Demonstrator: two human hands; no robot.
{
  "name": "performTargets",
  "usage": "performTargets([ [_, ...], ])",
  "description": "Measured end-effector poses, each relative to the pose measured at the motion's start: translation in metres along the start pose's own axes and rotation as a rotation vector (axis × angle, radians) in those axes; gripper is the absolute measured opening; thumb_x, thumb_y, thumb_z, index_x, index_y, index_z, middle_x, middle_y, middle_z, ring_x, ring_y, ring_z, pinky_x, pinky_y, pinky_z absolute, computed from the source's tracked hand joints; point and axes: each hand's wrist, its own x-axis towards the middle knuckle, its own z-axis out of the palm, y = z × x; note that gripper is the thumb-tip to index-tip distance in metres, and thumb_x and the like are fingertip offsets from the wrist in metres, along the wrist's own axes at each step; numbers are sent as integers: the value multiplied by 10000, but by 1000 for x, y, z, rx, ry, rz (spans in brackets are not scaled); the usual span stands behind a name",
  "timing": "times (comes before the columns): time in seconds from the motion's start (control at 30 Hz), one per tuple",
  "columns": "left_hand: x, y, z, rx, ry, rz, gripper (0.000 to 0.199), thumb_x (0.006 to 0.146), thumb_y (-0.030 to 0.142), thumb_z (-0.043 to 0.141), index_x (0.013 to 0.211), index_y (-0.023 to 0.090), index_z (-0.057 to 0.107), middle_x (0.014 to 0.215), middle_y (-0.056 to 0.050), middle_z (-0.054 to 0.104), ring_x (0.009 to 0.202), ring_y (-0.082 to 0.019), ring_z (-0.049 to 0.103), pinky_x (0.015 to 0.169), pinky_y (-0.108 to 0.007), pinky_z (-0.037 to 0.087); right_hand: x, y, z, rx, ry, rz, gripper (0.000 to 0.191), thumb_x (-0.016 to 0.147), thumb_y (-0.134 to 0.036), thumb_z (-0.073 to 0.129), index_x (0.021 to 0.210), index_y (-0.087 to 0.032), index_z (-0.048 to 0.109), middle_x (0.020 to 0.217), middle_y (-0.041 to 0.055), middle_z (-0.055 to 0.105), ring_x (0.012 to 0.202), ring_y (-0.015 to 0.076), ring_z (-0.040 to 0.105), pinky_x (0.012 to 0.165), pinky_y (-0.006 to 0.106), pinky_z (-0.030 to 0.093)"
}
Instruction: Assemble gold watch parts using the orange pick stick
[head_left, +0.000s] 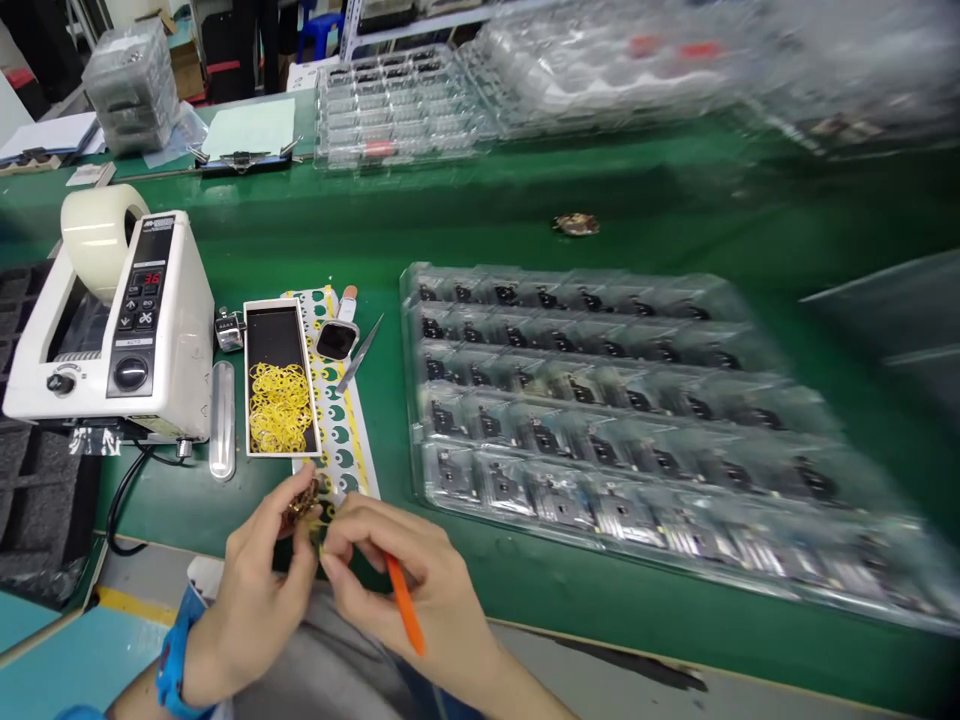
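My left hand (262,580), at the table's front edge, pinches a small shiny brown-gold part (300,508) between thumb and fingers. Close on its right, my right hand (409,575) grips a thin orange stick-like tool (406,606) whose end sticks out towards me. Its thumb and forefinger meet beside the small part; something tiny and yellowish there is too small to name. Just beyond the hands, a white-edged box (273,330) holds a heap of yellow ring-shaped pieces (279,408). Next to it lies a white sheet (364,470) with yellow and dark cut-out shapes.
A white tape dispenser (174,340) stands left, its display lit. On the sheet rest a smartwatch-like piece (337,340) and pointed tweezers (361,355). A large clear tray (510,525) of black parts fills the right. More clear trays (397,110) and a clipboard (247,135) lie behind.
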Motion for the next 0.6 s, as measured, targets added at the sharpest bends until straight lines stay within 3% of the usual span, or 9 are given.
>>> performTargets([
  [0.1, 4, -4, -4, -102, 100, -61, 396, 947, 124, 533, 1317, 255, 581, 1319, -60, 680, 1144, -177, 687, 965, -227, 557, 16, -1, -7, 86, -50, 60, 164, 817, -126, 527, 676, -201, 493, 588, -53, 514, 494, 81, 440, 455, 194, 331],
  [0.23, 6, -6, -11, -273, 255, -179, 324, 941, 205, 587, 1261, 240, 617, 1218, -58, 735, 1066, -191, 725, 927, -230, 582, 46, 14, -1, -367, -133, 98, 211, 899, -170, 457, 691, -203, 467, 612, -29, 525, 522, 109, 467, 494, 217, 348],
  [0.37, 8, -6, -14, -410, 274, -253, 320, 907, 309, 646, 1208, 199, 645, 1168, -87, 752, 1074, -246, 722, 926, -299, 600, 60, 31, 0, -656, -204, 81, 141, 846, -76, 468, 791, -178, 548, 716, 16, 607, 596, 148, 542, 544, 244, 367],
  [0.47, 10, -6, -17, -493, 311, -305, 381, 845, 392, 715, 1165, 190, 668, 1143, -105, 760, 1051, -274, 730, 866, -302, 623, 65, 39, -32, -794, -207, 60, 229, 785, -44, 490, 939, -160, 615, 873, 52, 650, 728, 171, 603, 605, 249, 415],
  [0.6, 11, -7, -24, -598, 265, -397, 418, 779, 416, 782, 1115, 183, 697, 1101, -113, 777, 968, -283, 757, 760, -276, 641, 93, 58, -108, -1001, -194, 85, 312, 841, -37, 453, 1017, -146, 686, 1007, 107, 656, 915, 225, 627, 678, 282, 444],
])
